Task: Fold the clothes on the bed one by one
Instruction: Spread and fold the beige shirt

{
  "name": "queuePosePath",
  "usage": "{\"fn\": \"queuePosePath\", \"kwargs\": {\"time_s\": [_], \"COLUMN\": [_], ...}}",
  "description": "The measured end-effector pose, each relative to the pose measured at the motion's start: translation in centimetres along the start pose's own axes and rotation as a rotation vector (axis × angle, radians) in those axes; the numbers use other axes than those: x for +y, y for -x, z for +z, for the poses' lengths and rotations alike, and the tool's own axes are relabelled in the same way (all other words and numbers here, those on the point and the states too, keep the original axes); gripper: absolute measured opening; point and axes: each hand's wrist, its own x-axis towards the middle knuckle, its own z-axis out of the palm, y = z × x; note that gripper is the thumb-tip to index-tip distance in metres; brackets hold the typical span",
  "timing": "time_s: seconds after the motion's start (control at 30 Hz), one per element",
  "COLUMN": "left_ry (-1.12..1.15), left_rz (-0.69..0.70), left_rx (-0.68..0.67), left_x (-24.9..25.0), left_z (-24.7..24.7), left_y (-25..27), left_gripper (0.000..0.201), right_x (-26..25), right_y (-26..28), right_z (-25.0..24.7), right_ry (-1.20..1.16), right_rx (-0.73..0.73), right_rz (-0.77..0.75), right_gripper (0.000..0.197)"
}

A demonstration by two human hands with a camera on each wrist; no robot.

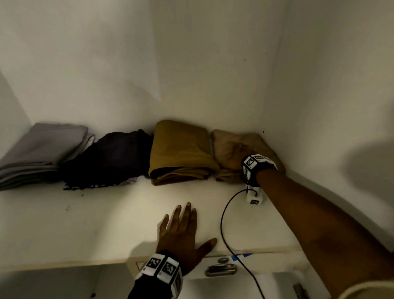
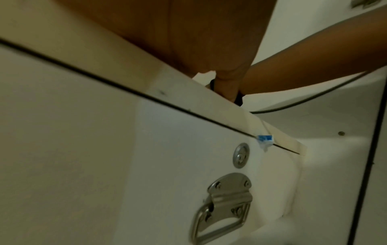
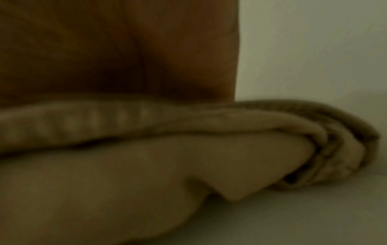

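Four folded garments lie in a row at the back of a white shelf [image 1: 107,215], against the wall: a grey folded stack [image 1: 37,152], a dark purple bundle [image 1: 106,159], a mustard-yellow folded cloth [image 1: 179,150] and a beige folded garment [image 1: 228,149] in the right corner. The right hand [image 1: 236,155] lies palm-down on the beige garment, fingers apparently flat rather than curled round it; the right wrist view shows the palm pressing the folded layers [image 3: 188,149]. The left hand [image 1: 182,232] rests flat on the bare shelf near its front edge, fingers spread and holding nothing.

Likely risks: lifting the palm carelessly could drag the top layer and loosen the fold; a sideways push could crowd the mustard cloth, which touches it. The black cable [image 1: 223,219] trailing from the right wrist over the shelf edge could snag on the metal drawer handle [image 2: 222,210] below.
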Motion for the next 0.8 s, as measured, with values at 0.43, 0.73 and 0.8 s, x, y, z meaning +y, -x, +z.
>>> {"fn": "queuePosePath", "kwargs": {"time_s": [0.43, 0.73, 0.8], "left_ry": [0.056, 0.689, 0.721], "left_rz": [0.033, 0.39, 0.467], "left_rx": [0.008, 0.108, -0.069], "left_x": [1.1, 8.0, 10.0], "left_z": [-0.6, 10.1, 13.2], "left_y": [1.9, 14.8, 18.5], "left_gripper": [0.097, 0.076, 0.049], "right_x": [-11.7, -16.0, -16.0], "right_y": [43.7, 68.0, 70.7], "right_z": [5.2, 26.5, 29.3], "right_ry": [-0.908, -1.21, -1.247], "right_rx": [0.599, 0.706, 0.725], "right_rz": [0.088, 0.765, 0.872], "right_gripper": [0.017, 0.007, 0.005]}}
